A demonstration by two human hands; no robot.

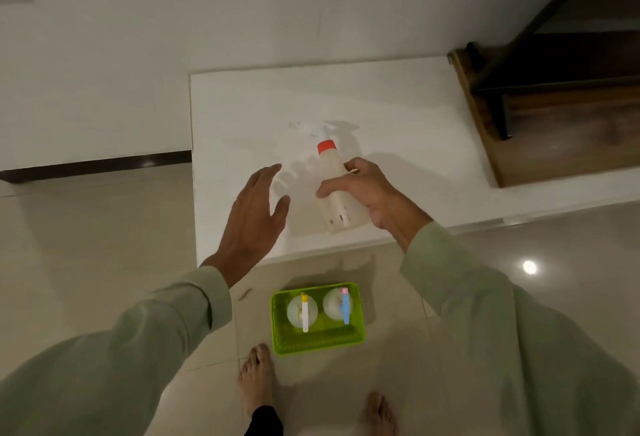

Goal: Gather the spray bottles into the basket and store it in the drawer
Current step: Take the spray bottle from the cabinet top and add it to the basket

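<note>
A pale spray bottle (334, 179) with an orange collar and white trigger stands on the white cabinet top (398, 117). My right hand (363, 190) is wrapped around its body. My left hand (254, 214) hovers to the left of it, fingers spread, holding nothing. On the floor below, a green basket (280, 338) holds two bottles upright: one with a yellow and white sprayer (304, 311) on the left, one with a blue and pink sprayer (344, 304) on the right. No drawer front shows from this angle.
Wooden stair treads (554, 131) with a dark rail rise at the right of the cabinet. A white wall (104, 72) is behind. My bare feet (258, 380) stand on the glossy tiled floor just in front of the basket.
</note>
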